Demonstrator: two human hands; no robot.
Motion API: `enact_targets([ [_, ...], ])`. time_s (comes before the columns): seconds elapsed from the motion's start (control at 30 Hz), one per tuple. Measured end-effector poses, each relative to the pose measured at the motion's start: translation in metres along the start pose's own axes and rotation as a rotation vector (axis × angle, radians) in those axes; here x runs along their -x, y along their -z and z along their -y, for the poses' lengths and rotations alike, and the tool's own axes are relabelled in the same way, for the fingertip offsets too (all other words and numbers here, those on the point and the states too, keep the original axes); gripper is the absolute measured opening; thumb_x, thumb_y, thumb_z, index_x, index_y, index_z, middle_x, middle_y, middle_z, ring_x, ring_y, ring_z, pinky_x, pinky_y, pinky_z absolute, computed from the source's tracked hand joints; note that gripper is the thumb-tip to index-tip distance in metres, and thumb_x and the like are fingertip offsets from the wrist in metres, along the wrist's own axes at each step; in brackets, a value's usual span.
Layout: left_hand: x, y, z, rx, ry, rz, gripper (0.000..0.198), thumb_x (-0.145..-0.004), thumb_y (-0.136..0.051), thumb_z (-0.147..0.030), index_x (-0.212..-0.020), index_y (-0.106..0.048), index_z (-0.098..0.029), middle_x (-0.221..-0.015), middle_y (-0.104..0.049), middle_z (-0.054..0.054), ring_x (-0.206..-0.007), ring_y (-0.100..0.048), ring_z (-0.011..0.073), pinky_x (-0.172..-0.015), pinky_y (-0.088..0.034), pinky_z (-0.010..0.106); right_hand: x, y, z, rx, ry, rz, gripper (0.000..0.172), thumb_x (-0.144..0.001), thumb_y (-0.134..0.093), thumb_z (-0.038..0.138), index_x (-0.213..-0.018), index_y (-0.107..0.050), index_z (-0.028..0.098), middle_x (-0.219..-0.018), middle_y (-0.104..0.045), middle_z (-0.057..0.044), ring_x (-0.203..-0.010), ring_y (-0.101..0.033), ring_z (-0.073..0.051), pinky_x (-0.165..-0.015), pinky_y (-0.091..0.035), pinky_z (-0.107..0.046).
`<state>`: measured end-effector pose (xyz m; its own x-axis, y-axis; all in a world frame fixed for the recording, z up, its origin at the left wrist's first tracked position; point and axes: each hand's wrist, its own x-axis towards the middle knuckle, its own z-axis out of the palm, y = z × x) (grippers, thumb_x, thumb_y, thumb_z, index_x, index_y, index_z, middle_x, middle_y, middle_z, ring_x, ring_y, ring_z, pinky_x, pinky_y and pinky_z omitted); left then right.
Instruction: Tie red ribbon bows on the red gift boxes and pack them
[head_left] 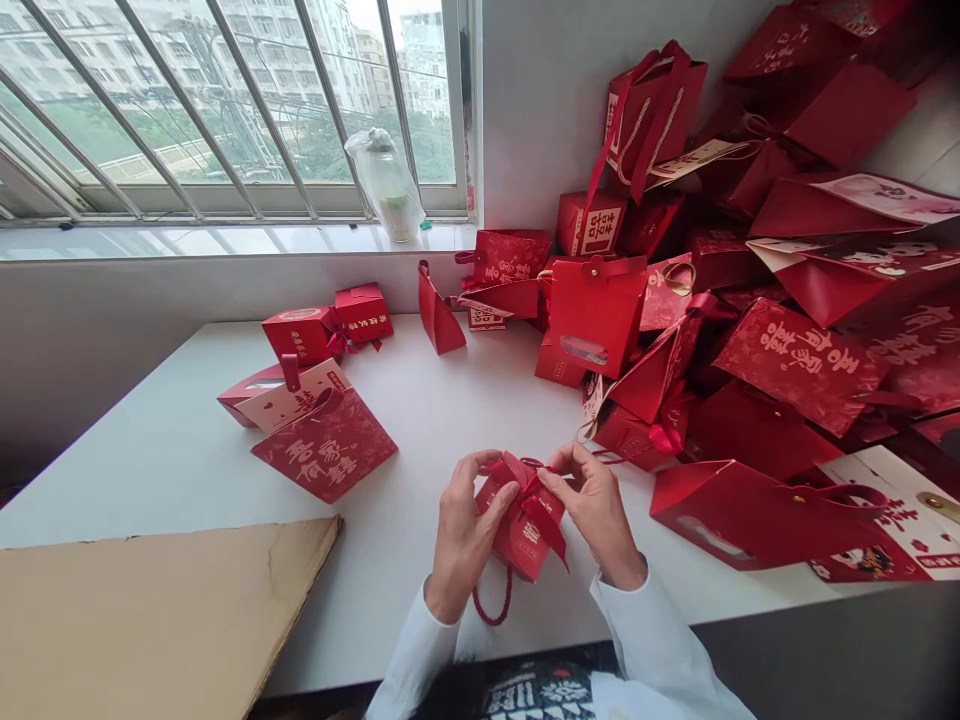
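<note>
Small red gift box [521, 525] held up just above the white surface [172, 490], near the front edge, tilted, between both hands. Red ribbon [536, 495] tied or looped across the top of the box, one tail hanging down the right side; exact knot hidden by fingers. Red cord handle [491, 600] dangling in a loop below the box. Left hand [469, 525] closed around the box's left side, thumb on top. Right hand [596, 510] gripping the ribbon and box top from the right, fingers pinched in. White sleeves [645, 640] on both forearms. Just right of the hands, red gift bag [739, 515] lying on its side, printed card [892, 525] beyond it. Large heap of red gift bags and boxes [795, 365] covering the right of the surface, up against the wall, many with gold or white characters. Upright red box with clear window [592, 315] at the heap's near edge. Left of the hands, flat red printed box blank [322, 445] overlapping a cream-and-red box [281, 395], two small made-up red boxes [300, 335] behind them. Brown cardboard sheet [150, 610] at front left. Barred window [225, 110] behind, plastic bag [386, 185] standing on the sill.
</note>
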<state>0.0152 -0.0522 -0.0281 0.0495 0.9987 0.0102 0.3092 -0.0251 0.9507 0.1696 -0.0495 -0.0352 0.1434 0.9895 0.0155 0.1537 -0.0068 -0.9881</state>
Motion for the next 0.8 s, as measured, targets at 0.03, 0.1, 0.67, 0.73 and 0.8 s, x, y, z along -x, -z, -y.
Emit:
enact_targets([
  [0.03,0.001,0.002,0.001,-0.003,-0.004,-0.020,0.029,-0.088,-0.050,-0.038,-0.111,-0.054,-0.021,-0.111,-0.062,0.008,-0.096,-0.061,0.0191,-0.079,-0.051,0.032,0.000,0.001,0.001,0.003,0.006,0.008,0.022,-0.077,-0.063,0.038,-0.073,-0.051,0.020,-0.069,-0.054,0.002,-0.060,-0.054,-0.013,-0.055,-0.046,-0.024],
  [0.1,0.005,0.008,0.000,-0.061,-0.037,-0.081,0.029,-0.090,-0.047,-0.040,-0.110,-0.054,-0.021,-0.111,-0.060,0.007,-0.097,-0.060,0.0182,-0.082,-0.050,0.033,0.000,0.003,0.003,0.009,0.015,0.017,0.021,-0.078,-0.063,0.038,-0.075,-0.051,0.020,-0.071,-0.055,0.002,-0.064,-0.055,-0.014,-0.057,-0.047,-0.024],
  [0.67,0.028,0.043,0.001,-0.211,0.122,0.107,0.037,-0.080,-0.055,-0.051,-0.066,-0.043,-0.020,-0.057,-0.047,-0.005,-0.051,-0.040,0.0099,-0.047,-0.030,0.020,0.007,-0.004,0.013,0.073,0.020,-0.029,0.025,-0.079,-0.059,0.030,-0.101,-0.050,0.022,-0.073,-0.059,0.002,-0.067,-0.059,-0.016,-0.067,-0.047,-0.029],
  [0.73,0.026,0.041,0.005,-0.171,0.125,0.108,0.039,-0.078,-0.057,-0.052,-0.063,-0.041,-0.020,-0.056,-0.043,-0.006,-0.051,-0.036,0.0093,-0.048,-0.028,0.020,0.007,-0.006,0.012,0.075,0.016,-0.066,0.025,-0.079,-0.059,0.029,-0.102,-0.049,0.022,-0.073,-0.059,0.002,-0.069,-0.059,-0.016,-0.069,-0.047,-0.029],
  [0.8,0.022,0.038,0.010,-0.129,0.125,0.089,0.039,-0.078,-0.057,-0.052,-0.063,-0.040,-0.020,-0.056,-0.040,-0.006,-0.052,-0.034,0.0092,-0.049,-0.028,0.020,0.006,-0.008,0.009,0.064,0.009,-0.099,0.026,-0.079,-0.059,0.029,-0.103,-0.049,0.022,-0.074,-0.059,0.002,-0.069,-0.059,-0.016,-0.068,-0.048,-0.030],
])
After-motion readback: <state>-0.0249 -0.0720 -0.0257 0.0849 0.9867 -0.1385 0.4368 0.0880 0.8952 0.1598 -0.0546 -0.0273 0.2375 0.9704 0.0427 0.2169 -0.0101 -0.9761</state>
